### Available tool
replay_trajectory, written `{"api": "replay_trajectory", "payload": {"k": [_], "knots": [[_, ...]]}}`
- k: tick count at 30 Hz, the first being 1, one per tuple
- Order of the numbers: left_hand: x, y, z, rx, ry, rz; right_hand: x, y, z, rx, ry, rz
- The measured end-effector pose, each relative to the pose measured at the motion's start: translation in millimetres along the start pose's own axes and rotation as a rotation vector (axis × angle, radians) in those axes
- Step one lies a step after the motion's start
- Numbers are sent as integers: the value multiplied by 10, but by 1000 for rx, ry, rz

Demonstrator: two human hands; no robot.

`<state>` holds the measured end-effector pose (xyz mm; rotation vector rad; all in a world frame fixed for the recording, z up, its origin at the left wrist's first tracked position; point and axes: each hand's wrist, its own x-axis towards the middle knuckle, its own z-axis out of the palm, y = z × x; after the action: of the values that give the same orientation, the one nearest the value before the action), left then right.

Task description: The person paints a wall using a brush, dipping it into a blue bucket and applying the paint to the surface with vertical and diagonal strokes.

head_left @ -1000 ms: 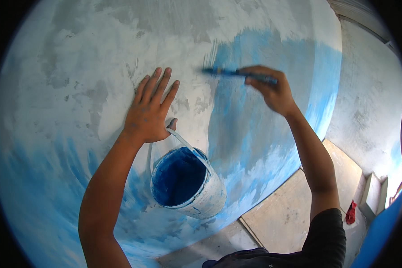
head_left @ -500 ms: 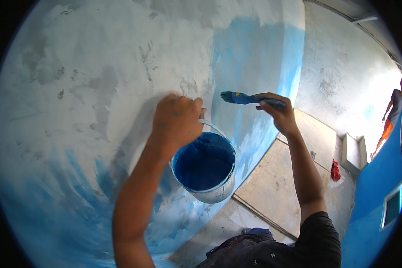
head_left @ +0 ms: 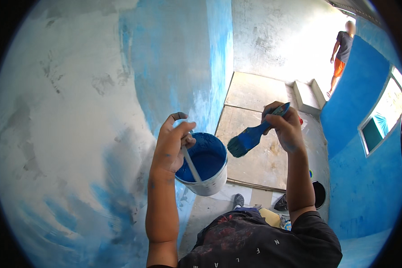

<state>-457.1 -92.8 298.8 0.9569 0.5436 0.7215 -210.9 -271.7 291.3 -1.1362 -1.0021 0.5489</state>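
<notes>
From my left hand (head_left: 173,142) hangs a white bucket (head_left: 212,184) by its handle (head_left: 192,164), the fingers curled round it. Deep blue paint (head_left: 205,165) lies inside, and the inner wall is coated with it. My right hand (head_left: 285,126) grips a wide paintbrush (head_left: 251,137) by its handle. Blue covers the brush, and its dark bristles point down and left, just right of the bucket's rim and apart from it. To the left stands a whitish wall (head_left: 76,111) with grey patches and streaks of blue; a broad blue-grey painted area (head_left: 169,53) covers part of it.
Large flat boards (head_left: 250,129) lie on the floor ahead. Beyond them is a pale step-like block (head_left: 306,96). A blue wall (head_left: 362,134) with a window runs along the right, a black bucket (head_left: 319,194) near its foot. A person (head_left: 341,53) stands far off.
My view has swung to the right. The brush has tipped from nearly level to bristles down and come closer to the bucket. The bucket's handle now crosses its opening.
</notes>
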Motion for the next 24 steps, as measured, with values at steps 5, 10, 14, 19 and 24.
{"api": "replay_trajectory", "payload": {"k": [5, 10, 14, 19, 24], "knots": [[41, -217, 332, -213, -52, -62, -155, 9, 62, -254, 38, 78], [18, -324, 542, -39, -134, 6, -188, 141, 137, -366, 37, 40], [75, -425, 529, -62, -135, 51, -61, 293, 228, -569, -71, -95], [101, -537, 538, -77, -99, 76, 183, 695, 461, -567, -425, -47], [81, -622, 606, -14, 27, 109, 384, 1272, 547, -616, -739, -163]]}}
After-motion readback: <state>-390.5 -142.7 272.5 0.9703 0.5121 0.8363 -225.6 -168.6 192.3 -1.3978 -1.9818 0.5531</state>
